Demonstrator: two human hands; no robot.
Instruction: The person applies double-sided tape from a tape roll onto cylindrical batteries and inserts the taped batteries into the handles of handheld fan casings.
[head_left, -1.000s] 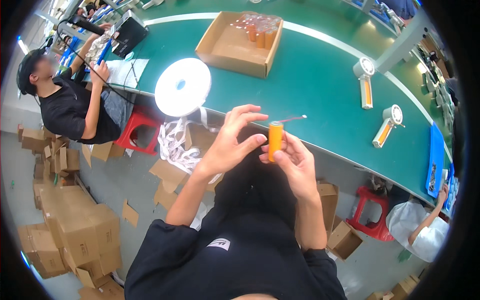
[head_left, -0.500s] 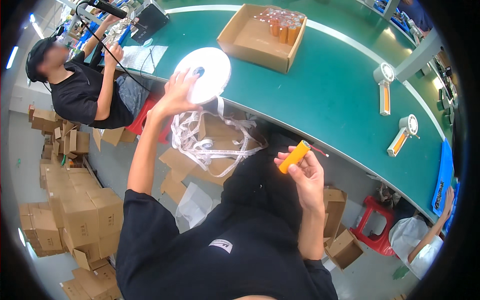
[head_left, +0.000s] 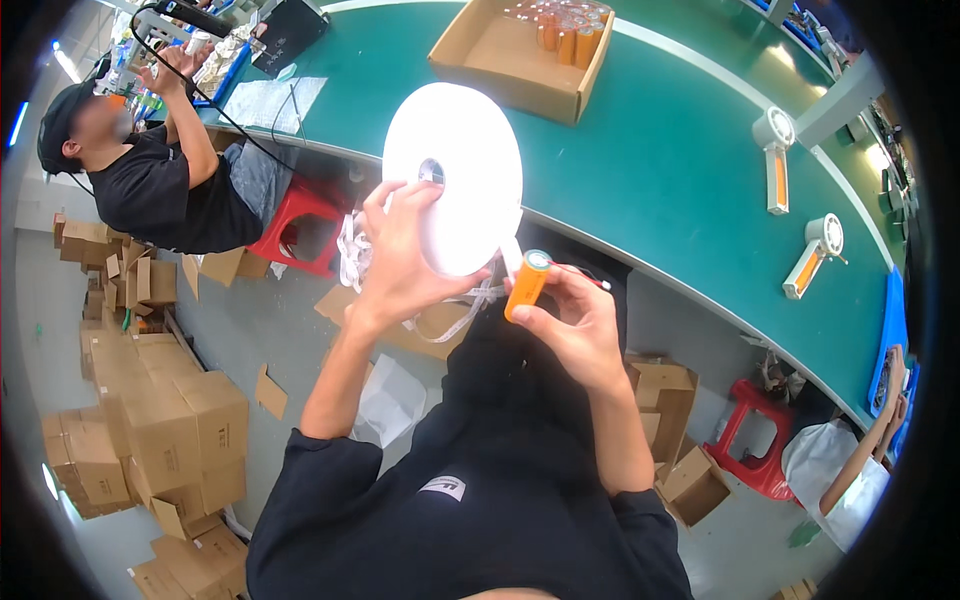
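Note:
My left hand (head_left: 398, 250) grips a large white reel (head_left: 475, 150) by its side, fingers near the dark centre hole and thumb at the lower edge. The reel is held up over the near edge of the bench. In my right hand (head_left: 582, 335) is an orange cylindrical battery (head_left: 525, 290), pinched between thumb and fingers, with its pale end tilted up. Thin wire leads run from it to the right, ending in a small white connector (head_left: 605, 285). The battery is just below the reel's lower right edge, where a short end of white strip hangs beside it.
An open cardboard box (head_left: 510, 95) with several orange batteries stands on the green bench (head_left: 660, 180). Two white handheld fans (head_left: 777, 165) lie to the right. Loose white strip (head_left: 352, 258) dangles below the bench. Another person (head_left: 150, 190) works at left, near a red stool (head_left: 300, 225).
My left hand has brought the reel right and nearer to me. My right hand has moved left with the battery, so the two are now close together.

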